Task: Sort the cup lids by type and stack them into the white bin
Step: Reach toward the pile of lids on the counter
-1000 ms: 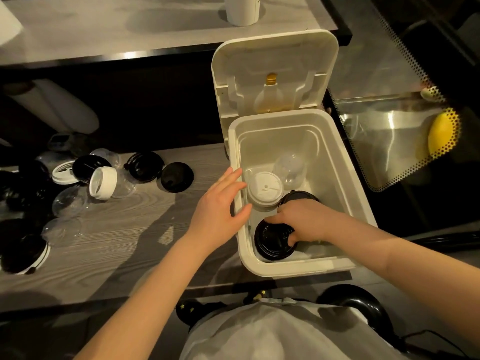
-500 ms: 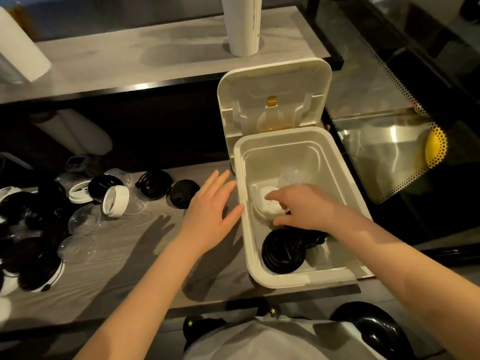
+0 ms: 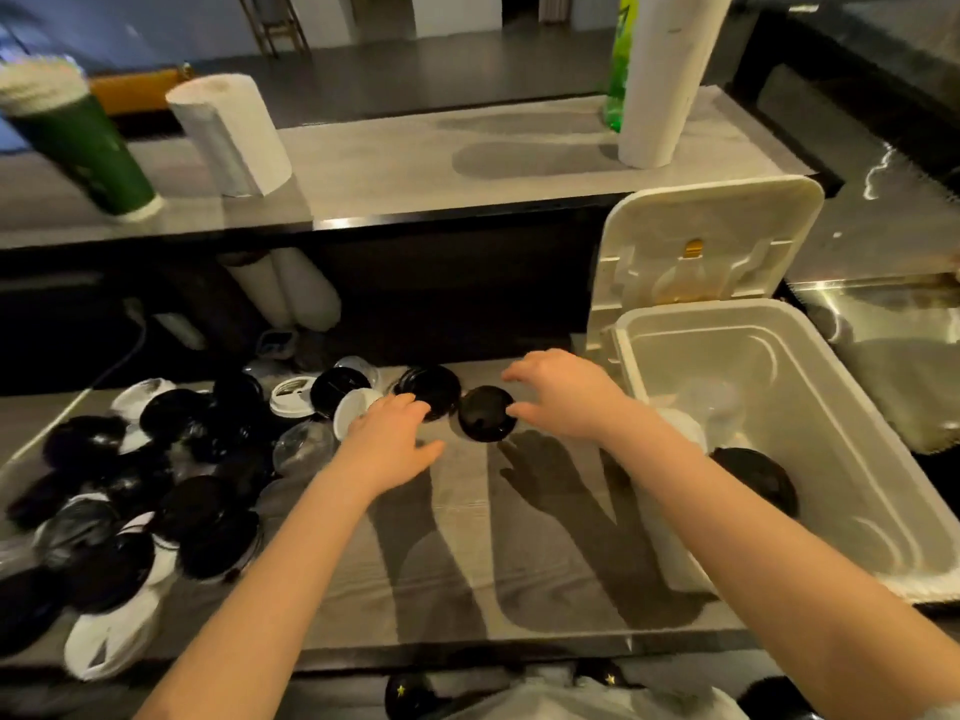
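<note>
On the far left, a loose pile of round plastic cup lids [image 3: 156, 485], black, white and clear, lay spread over a grey wood-grain counter [image 3: 467, 563]. The person's left hand [image 3: 389, 444] hovered palm down at the pile's right edge, just beside a white lid [image 3: 353, 407]. Its fingers were loosely bent and held nothing that could be seen. Between the two hands a small flat black lid [image 3: 485, 413] sat alone on the counter. The right hand [image 3: 566, 397] hung above and just right of it, fingers spread and curved, empty; whether the thumb touched the lid could not be told. On the right stood a white rectangular plastic bin [image 3: 831, 407], its hinged cover [image 3: 711, 241] upright. Inside lay a stack of black lids [image 3: 758, 480] and a blurred clear lid [image 3: 719, 400].
</note>
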### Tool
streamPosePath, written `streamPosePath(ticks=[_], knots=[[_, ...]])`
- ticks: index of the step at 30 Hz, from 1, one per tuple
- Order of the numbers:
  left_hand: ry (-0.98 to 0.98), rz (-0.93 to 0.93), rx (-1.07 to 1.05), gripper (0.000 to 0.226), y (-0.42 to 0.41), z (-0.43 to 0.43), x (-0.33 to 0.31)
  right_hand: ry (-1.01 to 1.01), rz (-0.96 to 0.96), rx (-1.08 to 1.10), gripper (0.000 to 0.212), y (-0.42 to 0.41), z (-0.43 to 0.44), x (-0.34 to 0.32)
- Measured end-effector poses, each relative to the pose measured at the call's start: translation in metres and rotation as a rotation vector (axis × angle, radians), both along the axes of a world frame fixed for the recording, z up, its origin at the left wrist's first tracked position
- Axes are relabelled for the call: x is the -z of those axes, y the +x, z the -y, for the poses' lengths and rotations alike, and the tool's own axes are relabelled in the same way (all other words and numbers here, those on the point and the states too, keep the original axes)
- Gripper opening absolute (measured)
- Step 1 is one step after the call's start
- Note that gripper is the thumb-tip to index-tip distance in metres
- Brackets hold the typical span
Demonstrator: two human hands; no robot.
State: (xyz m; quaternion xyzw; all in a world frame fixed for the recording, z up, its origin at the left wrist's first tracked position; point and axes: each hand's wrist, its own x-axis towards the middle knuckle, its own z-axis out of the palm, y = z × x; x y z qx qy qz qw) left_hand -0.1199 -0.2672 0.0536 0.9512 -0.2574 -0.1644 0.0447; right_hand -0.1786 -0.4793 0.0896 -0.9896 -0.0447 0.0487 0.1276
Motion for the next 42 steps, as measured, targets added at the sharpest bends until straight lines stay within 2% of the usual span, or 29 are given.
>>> streamPosePath(ticks=[3,8,12,17,22,25,29,31,34,37,40,42], knots=[[0.040,-0.040,-0.036,0.056,0.016,-0.044,0.013,-0.019,-0.104,-0.017,0.043,0.024,-0.041,0.019],[0.068,-0.038,-0.115,0.054,0.047,-0.114,0.037,-0.039,-0.230,-0.036,0.051,0.060,-0.111,0.055],[0.048,-0.041,-0.163,0.059,0.072,-0.157,0.049,-0.080,-0.303,-0.026,0.066,0.096,-0.157,0.079],[0.064,-0.087,-0.133,0.066,0.097,-0.187,0.057,-0.176,-0.229,-0.016,0.083,0.123,-0.192,0.096],[0.048,-0.066,-0.081,0.060,0.114,-0.198,0.058,-0.226,-0.207,0.013,0.076,0.133,-0.207,0.118],[-0.005,-0.031,-0.065,0.057,0.123,-0.198,0.057,-0.097,-0.134,0.058,0.071,0.132,-0.204,0.122],[-0.283,-0.018,-0.174,0.052,0.133,-0.193,0.053,0.207,0.071,0.126,0.076,0.123,-0.197,0.112],[-0.521,-0.154,-0.321,0.049,0.135,-0.185,0.048,0.385,0.171,0.139,0.078,0.120,-0.201,0.099],[-0.896,-0.461,-0.487,0.035,0.128,-0.173,0.041,0.589,0.212,0.113,0.084,0.120,-0.218,0.078],[-1.047,-0.536,-0.546,0.017,0.123,-0.175,0.037,0.612,0.249,0.049,0.087,0.122,-0.231,0.072],[-1.151,-0.590,-0.625,0.026,0.122,-0.189,0.036,0.569,0.206,0.029,0.094,0.123,-0.240,0.073],[-1.186,-0.560,-0.684,0.033,0.120,-0.199,0.038,0.538,0.163,0.032,0.095,0.122,-0.246,0.077]])
